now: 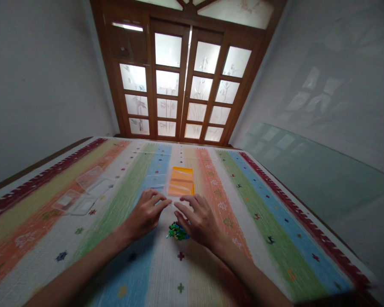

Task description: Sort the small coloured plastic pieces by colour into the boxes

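A small pile of green, blue and dark beads [178, 230] lies on the striped cloth, partly behind my right hand [196, 217]. My left hand [149, 212] has thumb and forefinger pinched together just above and left of the pile; a tiny pale thing seems to be at the fingertips, too small to name. The right hand's fingers are curved and apart, close to the left fingertips, with nothing visible in them. Beyond both hands lies an orange-yellow rectangular packet or tray [181, 181] with glossy streaks.
Clear plastic cases [75, 202] lie on the left part of the striped tablecloth [115, 217]. A thin clear item is beside the orange packet. Walls flank the table; a wooden glazed door [184, 85] stands beyond its far edge.
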Demonstrator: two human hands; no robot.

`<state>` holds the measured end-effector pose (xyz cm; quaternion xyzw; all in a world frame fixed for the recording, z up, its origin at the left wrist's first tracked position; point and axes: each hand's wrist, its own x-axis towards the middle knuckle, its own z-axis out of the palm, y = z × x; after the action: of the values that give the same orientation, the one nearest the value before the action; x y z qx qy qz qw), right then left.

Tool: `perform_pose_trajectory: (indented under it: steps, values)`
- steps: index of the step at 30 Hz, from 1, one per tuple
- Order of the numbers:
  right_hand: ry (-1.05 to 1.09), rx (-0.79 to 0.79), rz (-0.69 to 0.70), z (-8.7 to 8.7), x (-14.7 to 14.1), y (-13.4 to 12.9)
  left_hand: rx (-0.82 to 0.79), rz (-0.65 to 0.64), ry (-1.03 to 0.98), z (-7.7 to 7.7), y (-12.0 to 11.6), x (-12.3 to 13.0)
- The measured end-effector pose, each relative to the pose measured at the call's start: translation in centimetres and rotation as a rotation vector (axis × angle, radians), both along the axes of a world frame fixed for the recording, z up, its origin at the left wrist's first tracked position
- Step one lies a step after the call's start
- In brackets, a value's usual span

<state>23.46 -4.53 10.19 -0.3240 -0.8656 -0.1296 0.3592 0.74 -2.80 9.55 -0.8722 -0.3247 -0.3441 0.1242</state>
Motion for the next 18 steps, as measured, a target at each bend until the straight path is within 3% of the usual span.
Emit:
perform_pose_trajectory:
  steps: [6, 11, 14, 18]
  values:
    - [-0.033, -0.039, -0.058, -1.2, 0.5, -0.2, -0.049, -0.055, 0.005, -1.6, -0.8, 1.8]
    - [-0.095, -0.012, -0.102, -2.0, 2.0, 0.3, 0.016, -0.029, -0.022, -1.5, -0.5, 2.2]
    - [-0.101, -0.038, -0.178, -2.8, 4.3, 1.3, 0.068, 0.082, -0.062, -1.0, 0.6, 0.3]
    - [-0.12, -0.067, -0.258, -4.6, 8.3, 3.4, 0.052, 0.329, -0.063, -1.0, 3.1, -5.3]
